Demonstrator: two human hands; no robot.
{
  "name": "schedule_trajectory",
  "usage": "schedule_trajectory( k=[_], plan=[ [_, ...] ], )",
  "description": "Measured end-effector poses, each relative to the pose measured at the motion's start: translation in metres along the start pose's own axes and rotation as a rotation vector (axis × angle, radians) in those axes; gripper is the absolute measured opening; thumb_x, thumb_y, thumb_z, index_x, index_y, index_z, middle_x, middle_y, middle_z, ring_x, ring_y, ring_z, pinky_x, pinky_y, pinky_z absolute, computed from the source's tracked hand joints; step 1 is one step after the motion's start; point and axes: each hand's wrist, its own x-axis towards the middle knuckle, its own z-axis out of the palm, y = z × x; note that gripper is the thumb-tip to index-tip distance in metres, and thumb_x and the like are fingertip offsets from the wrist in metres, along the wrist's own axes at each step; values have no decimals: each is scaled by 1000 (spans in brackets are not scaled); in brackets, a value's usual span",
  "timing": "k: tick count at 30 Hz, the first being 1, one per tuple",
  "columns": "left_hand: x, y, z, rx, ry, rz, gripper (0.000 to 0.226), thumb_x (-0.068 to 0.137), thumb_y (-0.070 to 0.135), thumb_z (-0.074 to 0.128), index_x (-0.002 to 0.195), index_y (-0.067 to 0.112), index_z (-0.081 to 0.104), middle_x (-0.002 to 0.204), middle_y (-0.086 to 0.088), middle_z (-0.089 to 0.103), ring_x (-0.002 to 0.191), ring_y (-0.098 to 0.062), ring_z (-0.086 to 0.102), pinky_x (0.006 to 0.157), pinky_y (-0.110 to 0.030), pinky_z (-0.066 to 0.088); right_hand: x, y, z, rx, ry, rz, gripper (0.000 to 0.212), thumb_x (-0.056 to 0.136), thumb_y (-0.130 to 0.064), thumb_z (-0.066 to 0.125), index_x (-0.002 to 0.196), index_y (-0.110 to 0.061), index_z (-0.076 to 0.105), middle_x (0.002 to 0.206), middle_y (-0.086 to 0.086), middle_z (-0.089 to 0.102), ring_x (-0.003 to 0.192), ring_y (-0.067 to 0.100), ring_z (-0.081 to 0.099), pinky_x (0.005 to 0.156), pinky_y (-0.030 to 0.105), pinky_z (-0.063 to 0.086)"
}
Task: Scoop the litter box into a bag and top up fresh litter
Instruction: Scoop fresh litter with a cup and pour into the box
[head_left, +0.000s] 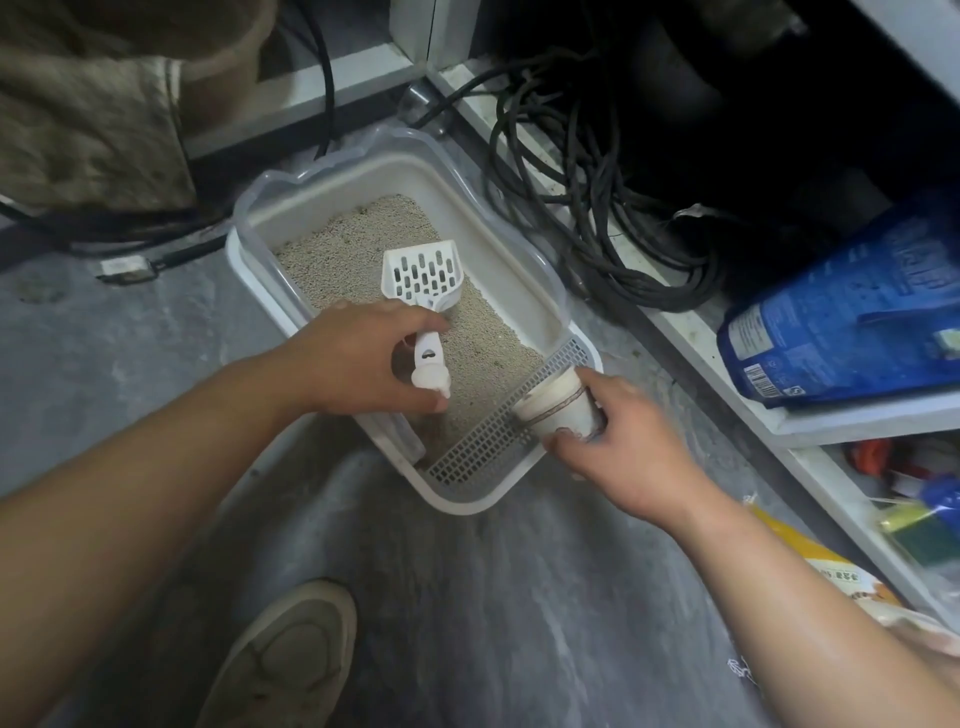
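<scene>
A white litter box (524, 260) with a clear raised rim stands on the grey floor, holding pale grey litter (353, 244). My left hand (358, 358) grips the handle of a white slotted scoop (422, 278), whose blade rests over the litter. My right hand (623, 441) holds a white paper cup (556, 402) tilted on its side above the grey grated step (493, 447) at the near end of the box. I see no waste bag.
A blue litter bag (852, 312) lies on a low shelf at right. A yellow and white bag (831, 571) sits near my right forearm. Tangled black cables (587, 197) lie beyond the box. My shoe (291, 660) is at the bottom, brown fabric (88, 104) at top left.
</scene>
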Motion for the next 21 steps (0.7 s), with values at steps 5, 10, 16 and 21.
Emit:
schedule_trajectory(
  k=[5,10,16,21],
  plan=[
    [1,3,5,39,12,-7,103,51,92,48,142,43,47,125,14,62,94,-5,47,94,-35,36,1,-1,3,32,74,44,48,74,-28,72,119,-34,59,101,-4,54,93,13,51,69,7,33],
    [2,2,6,61,-1,-27,102,52,94,48,142,45,45,113,17,54,92,-8,48,87,-33,36,5,-7,0,16,46,-11,48,75,-31,72,121,-32,58,101,-3,54,93,14,49,71,5,33],
    [0,0,1,-15,23,-8,92,63,78,73,144,41,47,123,13,59,102,-10,58,84,-29,40,10,-18,10,19,20,-56,46,70,-41,67,114,-33,58,99,-4,55,93,17,54,76,33,46],
    [-4,-13,-11,-19,40,-17,103,53,85,60,145,39,46,128,12,56,109,-10,58,89,-29,43,6,-26,21,23,-9,-67,46,69,-44,64,113,-34,56,100,-6,53,91,16,55,80,37,51]
  ],
)
